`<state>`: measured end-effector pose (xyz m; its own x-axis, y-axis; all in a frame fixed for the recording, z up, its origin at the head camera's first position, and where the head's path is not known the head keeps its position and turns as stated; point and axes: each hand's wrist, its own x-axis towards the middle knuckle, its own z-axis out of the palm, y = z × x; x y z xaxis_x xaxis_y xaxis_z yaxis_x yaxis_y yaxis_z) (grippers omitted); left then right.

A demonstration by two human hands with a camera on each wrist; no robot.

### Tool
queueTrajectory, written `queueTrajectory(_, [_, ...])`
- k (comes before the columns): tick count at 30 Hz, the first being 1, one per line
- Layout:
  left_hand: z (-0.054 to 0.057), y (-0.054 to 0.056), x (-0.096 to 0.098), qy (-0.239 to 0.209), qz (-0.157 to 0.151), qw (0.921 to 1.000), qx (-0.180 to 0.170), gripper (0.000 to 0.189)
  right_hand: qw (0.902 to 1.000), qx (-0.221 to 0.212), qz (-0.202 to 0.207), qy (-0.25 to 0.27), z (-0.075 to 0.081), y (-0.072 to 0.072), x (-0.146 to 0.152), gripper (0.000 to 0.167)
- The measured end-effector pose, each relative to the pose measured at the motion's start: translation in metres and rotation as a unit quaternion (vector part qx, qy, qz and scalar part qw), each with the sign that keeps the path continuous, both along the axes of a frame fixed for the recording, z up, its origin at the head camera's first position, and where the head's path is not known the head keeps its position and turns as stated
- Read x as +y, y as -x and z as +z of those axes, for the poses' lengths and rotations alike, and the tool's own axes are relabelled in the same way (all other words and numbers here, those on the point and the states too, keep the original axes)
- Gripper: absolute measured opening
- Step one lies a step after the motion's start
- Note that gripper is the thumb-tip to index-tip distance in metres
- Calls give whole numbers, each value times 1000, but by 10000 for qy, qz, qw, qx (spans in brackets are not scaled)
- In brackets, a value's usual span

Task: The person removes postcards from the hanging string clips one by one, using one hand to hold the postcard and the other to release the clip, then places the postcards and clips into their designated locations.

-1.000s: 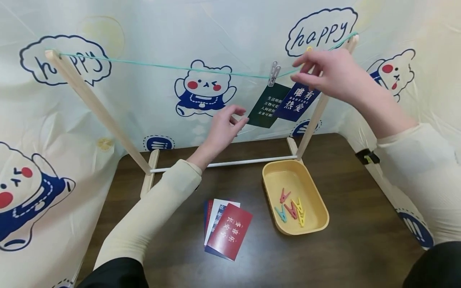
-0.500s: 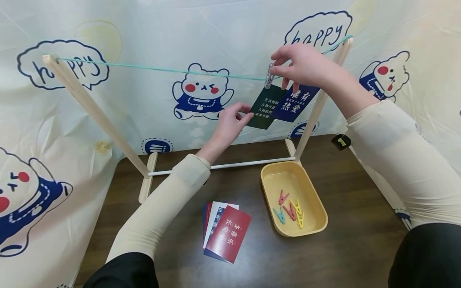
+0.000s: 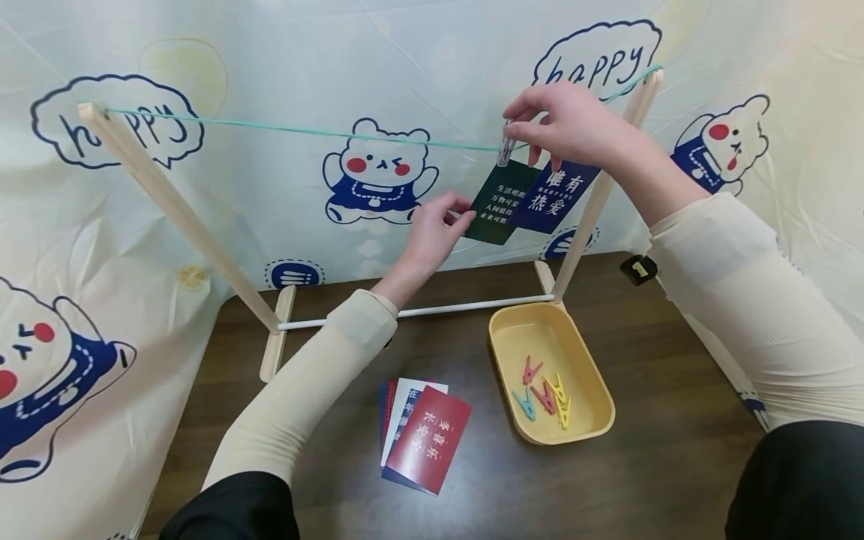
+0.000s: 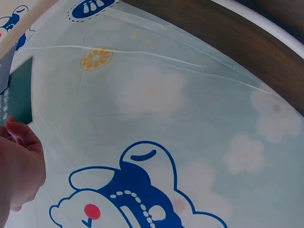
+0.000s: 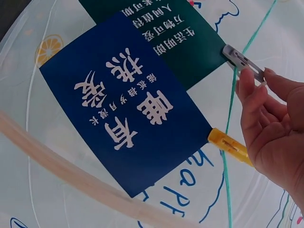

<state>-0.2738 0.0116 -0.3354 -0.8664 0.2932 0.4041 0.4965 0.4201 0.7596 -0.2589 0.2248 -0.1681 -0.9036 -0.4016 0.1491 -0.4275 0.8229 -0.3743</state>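
Observation:
A green card [image 3: 499, 202] hangs from the teal string [image 3: 290, 129], held by a grey clothespin [image 5: 242, 61] at its top corner. My right hand [image 3: 570, 124] pinches the clothespin's handle end between thumb and fingers. At the card's lower left corner my left hand [image 3: 432, 232] pinches the edge; the left wrist view shows those fingertips on the green card [image 4: 21, 95]. A blue card [image 5: 128, 104] with white characters overlaps the green one and hangs from a yellow clothespin [image 5: 230, 146], which my right hand hides in the head view.
Wooden posts [image 3: 178, 214] carry the string, with a white rod [image 3: 472, 306] between their feet. A yellow tray [image 3: 601, 409] on the dark table [image 3: 540, 487] holds several coloured clothespins [image 3: 543, 394]. Left of it lies a stack of cards [image 3: 428, 439]. A printed cloth [image 3: 270, 60] hangs behind.
My right hand has moved left and down from beside the blue card onto the grey clothespin. My left hand has shifted slightly right to the green card's corner. The green card has tilted slightly.

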Motion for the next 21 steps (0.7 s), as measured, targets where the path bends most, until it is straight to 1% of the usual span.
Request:
queueTrajectory(6, [-3, 1, 1, -105, 49, 9999, 32, 15, 9995, -116, -27, 285, -3, -1, 5, 44])
queueTrajectory(13, [-2, 0, -6, -281, 57, 9996, -22, 16, 9984, -102, -74, 547, -7, 0, 5, 39])
queueTrajectory(18, [0, 0, -9, -264, 79, 9996, 5, 15, 9981, 130, -83, 601, -8, 1, 3, 35])
queueTrajectory(21, [2, 0, -11, -250, 69, 9997, -18, 15, 9976, 342, -78, 601, -8, 1, 1, 33])
